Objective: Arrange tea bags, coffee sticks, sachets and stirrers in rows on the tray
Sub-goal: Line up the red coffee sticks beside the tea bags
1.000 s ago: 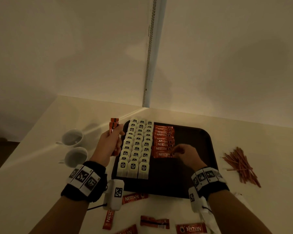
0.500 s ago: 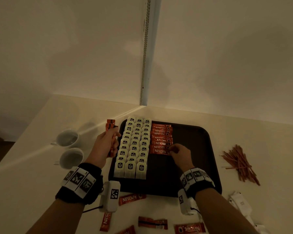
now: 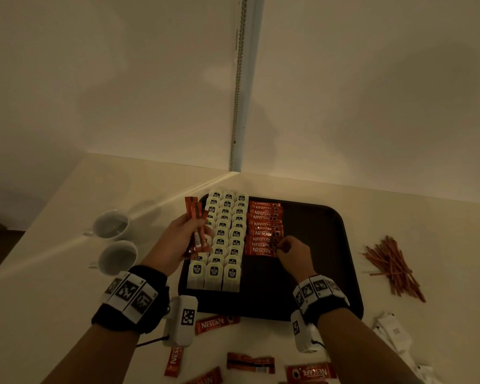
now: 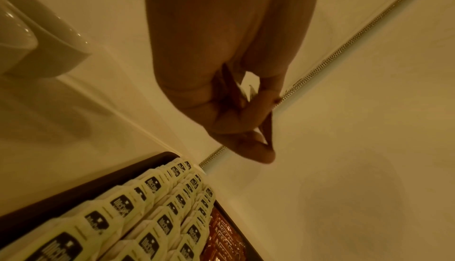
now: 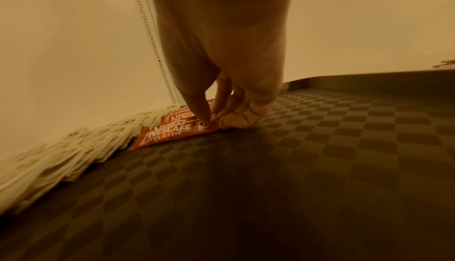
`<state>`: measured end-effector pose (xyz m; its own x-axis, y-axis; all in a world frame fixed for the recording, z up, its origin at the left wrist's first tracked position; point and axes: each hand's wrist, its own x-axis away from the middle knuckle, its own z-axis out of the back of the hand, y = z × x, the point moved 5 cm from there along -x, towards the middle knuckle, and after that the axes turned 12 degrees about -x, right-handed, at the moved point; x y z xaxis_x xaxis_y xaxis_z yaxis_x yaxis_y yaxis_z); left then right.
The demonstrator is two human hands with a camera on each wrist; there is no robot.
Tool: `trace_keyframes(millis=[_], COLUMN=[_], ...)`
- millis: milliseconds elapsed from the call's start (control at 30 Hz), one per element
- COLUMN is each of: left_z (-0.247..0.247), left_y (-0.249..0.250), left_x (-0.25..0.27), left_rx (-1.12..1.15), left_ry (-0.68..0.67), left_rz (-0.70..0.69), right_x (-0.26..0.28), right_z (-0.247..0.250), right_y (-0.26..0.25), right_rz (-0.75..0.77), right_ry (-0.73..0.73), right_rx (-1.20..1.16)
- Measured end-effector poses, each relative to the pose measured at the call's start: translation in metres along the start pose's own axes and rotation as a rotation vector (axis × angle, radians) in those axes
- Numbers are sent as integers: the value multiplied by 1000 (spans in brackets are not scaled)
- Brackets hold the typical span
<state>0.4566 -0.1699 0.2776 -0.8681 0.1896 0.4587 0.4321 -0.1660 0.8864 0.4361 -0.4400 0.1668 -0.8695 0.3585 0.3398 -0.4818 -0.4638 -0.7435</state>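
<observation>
On tray (image 3: 330,273): right hand (image 3: 291,252) fingers pinching nearest stick (image 3: 261,250), risking shoving the row askew; left hand (image 3: 178,236) gripping spares (image 3: 196,228).

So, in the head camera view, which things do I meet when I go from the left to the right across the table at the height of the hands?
Two white cups → left hand holding coffee sticks → tea bags in rows → row of coffee sticks → right hand → bare part of the tray → pile of stirrers.

Head view downward; wrist views close over shared tray (image 3: 341,245).
</observation>
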Motion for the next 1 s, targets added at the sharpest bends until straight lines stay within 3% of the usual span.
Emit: trace_keyframes(millis=[167, 267, 433, 567, 767, 900, 1000], left_z=[-1, -3, -13, -17, -6, -5, -4], left_y=[2, 7, 17, 23, 14, 14, 16], left_x=[0, 1, -2, 0, 7, 8, 5], left_rx=[-80, -159, -344, -412, -12, 308, 399], left_ry=[18, 30, 75, 83, 14, -53, -42], left_rz=[-88, -132, -252, -353, -176, -64, -60], right_x=[1, 12, 56, 66, 66, 72, 73], right_z=[5, 11, -3, -7, 8, 17, 17], right_y=[-3, -37, -139, -166, -161, -162, -162], right_rz=[-23, 97, 380, 422, 415, 518, 645], right_ry=[26, 47, -218, -237, -351, -389, -338], right_rx=[17, -130, -383, -465, -654, -664, -552])
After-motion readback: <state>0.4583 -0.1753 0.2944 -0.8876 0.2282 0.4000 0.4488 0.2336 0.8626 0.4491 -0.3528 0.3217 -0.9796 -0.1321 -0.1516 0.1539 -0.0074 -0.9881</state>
